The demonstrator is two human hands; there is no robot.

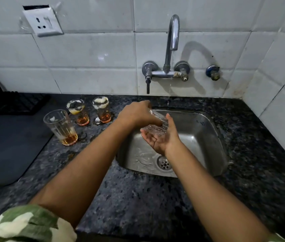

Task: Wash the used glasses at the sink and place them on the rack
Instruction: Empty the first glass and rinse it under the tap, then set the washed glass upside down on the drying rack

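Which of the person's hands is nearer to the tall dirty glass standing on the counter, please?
Left. The left hand grips the clear glass over the sink, closer to the tall dirty glass; the right hand lies farther right.

White wall socket (42, 21) on tiled wall (92, 55), above speckled countertop (138, 198)

Clear ribbed glass (157, 125) in grip; below, dull brushed steel sink (206, 137); around, speckled polished granite counter (138, 198); behind, glossy tiles (89, 55).

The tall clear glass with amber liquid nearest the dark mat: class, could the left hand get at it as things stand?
Probably yes, once freed: the tall clear glass stands unobstructed beside the left forearm, but the left hand now grips the clear glass over the steel sink.
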